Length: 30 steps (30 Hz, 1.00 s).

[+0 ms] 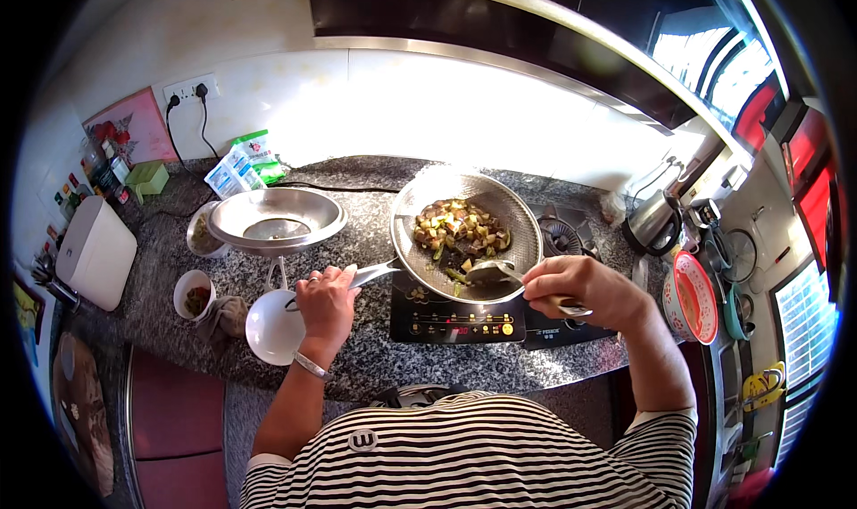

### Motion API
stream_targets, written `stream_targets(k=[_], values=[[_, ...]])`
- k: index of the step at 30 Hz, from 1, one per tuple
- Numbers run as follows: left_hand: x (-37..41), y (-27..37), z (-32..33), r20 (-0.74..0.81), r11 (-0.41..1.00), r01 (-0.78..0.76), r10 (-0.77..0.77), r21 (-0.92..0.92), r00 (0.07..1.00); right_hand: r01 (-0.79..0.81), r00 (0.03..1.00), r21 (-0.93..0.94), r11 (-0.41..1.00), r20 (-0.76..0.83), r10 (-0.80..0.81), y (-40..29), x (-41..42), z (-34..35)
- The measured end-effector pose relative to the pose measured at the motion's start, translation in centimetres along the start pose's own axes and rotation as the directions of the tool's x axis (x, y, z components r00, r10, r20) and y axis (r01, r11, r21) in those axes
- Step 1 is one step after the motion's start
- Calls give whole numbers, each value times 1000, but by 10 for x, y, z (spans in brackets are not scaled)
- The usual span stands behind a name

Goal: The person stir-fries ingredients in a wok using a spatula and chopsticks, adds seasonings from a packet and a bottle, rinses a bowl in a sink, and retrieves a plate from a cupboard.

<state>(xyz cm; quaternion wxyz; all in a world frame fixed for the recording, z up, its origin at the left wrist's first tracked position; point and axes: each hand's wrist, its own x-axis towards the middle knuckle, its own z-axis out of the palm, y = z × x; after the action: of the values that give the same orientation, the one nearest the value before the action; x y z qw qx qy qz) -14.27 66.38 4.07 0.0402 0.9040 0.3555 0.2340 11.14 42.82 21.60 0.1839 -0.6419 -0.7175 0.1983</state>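
Observation:
My left hand (327,308) grips the metal handle of a frying pan (408,241), which is over an induction cooktop (457,321). In the pan lie browned diced pieces, perhaps eggplant, with green pepper pieces (462,231). My right hand (576,288) holds a metal cooking ladle or spatula (494,272) by its handle, its head among the food at the pan's lower right. A white bowl (271,331) stands just left of my left wrist. Behind it is a wide steel pan or lid (278,222) with a handle towards me.
Small bowls of food (195,295) (204,231) and a crumpled cloth (224,325) sit at the left. A gas burner (561,236) adjoins the cooktop. An electric kettle (655,222) and a red-rimmed basin (689,298) stand at the right. A range hood (469,23) hangs above.

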Motion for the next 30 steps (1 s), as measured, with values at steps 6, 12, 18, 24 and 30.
stream_targets(k=[6,12,18,24,30], values=[[2,3,-3,47,1000,9,-10,12,999,-26,869,-153,988,-493,-54,45,15,30],[-2,4,2,13,998,-14,13,58,1000,25,844,-262,965,-511,-160,91,12,85],[-9,8,3,-21,994,-5,7,110,1000,67,957,70,995,-287,-44,-7,-23,61],[-8,10,2,-2,995,-54,54,80,999,-117,871,250,961,-439,220,26,-6,88],[-3,2,0,23,992,-127,127,13,992,-345,795,618,706,-207,570,25,31,116]])
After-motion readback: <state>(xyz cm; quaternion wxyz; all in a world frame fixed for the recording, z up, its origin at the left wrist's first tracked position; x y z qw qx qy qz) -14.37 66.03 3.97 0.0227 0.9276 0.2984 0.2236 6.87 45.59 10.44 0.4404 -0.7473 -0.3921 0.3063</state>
